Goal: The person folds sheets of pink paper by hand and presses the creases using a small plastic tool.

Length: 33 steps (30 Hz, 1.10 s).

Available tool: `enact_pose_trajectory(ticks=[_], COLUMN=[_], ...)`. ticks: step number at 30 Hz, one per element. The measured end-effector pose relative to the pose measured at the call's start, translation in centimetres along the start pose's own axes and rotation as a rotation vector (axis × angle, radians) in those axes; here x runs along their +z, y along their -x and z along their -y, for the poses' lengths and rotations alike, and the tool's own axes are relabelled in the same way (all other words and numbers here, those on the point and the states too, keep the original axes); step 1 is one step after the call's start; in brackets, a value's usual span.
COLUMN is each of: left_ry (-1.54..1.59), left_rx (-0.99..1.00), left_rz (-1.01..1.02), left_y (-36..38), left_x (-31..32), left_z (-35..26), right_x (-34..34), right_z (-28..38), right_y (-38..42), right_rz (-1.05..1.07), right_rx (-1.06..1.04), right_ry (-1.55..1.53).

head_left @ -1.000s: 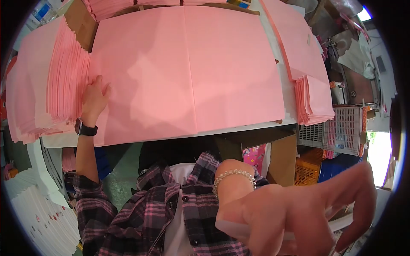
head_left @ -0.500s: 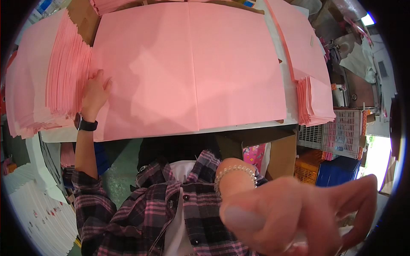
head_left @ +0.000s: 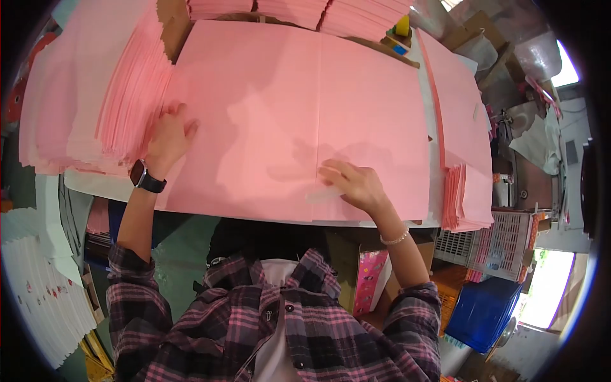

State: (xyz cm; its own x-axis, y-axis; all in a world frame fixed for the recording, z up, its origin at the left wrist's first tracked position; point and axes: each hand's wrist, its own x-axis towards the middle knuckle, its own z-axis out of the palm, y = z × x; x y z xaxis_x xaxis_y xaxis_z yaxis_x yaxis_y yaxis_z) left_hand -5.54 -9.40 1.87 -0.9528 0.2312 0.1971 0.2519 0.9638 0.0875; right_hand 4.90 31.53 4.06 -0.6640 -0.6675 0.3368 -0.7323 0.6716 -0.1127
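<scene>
A large pink sheet (head_left: 267, 127) with a vertical crease right of its middle lies spread on the table. My left hand (head_left: 170, 139), with a black watch at the wrist, rests at the sheet's left edge, fingers apart, beside a stack of folded pink sheets (head_left: 130, 95). Low on the sheet, near the crease, is my right hand (head_left: 356, 184), its fingers bent round a small translucent strip (head_left: 323, 195). A beaded bracelet circles that wrist.
More pink stacks (head_left: 363, 19) stand along the back. Folded pink sheets (head_left: 468, 197) lie at the right end. Below right are a white plastic basket (head_left: 503, 245), a blue bin (head_left: 484, 312) and a cardboard box (head_left: 347, 274). White sheets (head_left: 51, 286) are stacked lower left.
My right hand has moved from close in front of the camera down onto the pink sheet near the crease. My left hand stays at the sheet's left edge. The view has shifted.
</scene>
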Motion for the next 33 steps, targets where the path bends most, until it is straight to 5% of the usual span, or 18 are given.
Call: enact_pose_trajectory(ticks=[4,7,8,9,12,15,17,20,21,23,31,33], left_ry=[-0.006,0.004,0.006,0.008,0.265,0.467,0.551,1.193,1.186,1.394,1.552,1.485], left_rx=[-0.039,-0.102,0.021,0.146,0.509,0.694,0.79,0.76,0.777,0.033,-0.462,-0.375], left_rz=[0.038,0.062,-0.026,-0.108,0.184,0.342,0.406,0.539,0.548,0.405,0.566,0.528], left_y=[-0.2,0.5,1.0,1.5,2.8,4.6,4.2,2.7,3.0,3.9,-0.1,0.0], left_x=[-1.2,-0.8,0.3,0.7,-1.6,-3.3,-3.6,-2.9,-1.3,2.4,-1.4,0.3], left_z=[-1.1,-1.2,-1.0,-0.7,-1.3,-2.2,-2.5,-1.6,-0.3,2.6,-1.6,-0.6], right_x=[0.5,1.3,1.6,1.6,-0.6,-3.9,-6.7,-7.8,-7.8,-7.7,-1.1,-2.5], right_z=[-0.4,-1.0,-1.2,-1.2,-0.1,0.5,0.8,-1.0,-1.5,-3.3,-9.0,-7.2], right_y=[-2.2,-2.4,-2.2,-1.7,1.9,5.0,5.9,4.8,3.4,-0.2,-1.1,0.0], right_rz=[0.08,0.061,0.063,0.04,0.226,0.265,0.504,0.213,0.072,-0.114,-0.288,-0.244], right_rx=[-0.257,-0.248,-0.238,-0.163,0.164,0.221,0.736,0.921,0.989,1.071,1.533,1.523], right_ry=[0.149,0.077,0.033,-0.118,-0.467,-0.642,-1.07,-1.212,-1.221,-1.309,-1.572,-1.569])
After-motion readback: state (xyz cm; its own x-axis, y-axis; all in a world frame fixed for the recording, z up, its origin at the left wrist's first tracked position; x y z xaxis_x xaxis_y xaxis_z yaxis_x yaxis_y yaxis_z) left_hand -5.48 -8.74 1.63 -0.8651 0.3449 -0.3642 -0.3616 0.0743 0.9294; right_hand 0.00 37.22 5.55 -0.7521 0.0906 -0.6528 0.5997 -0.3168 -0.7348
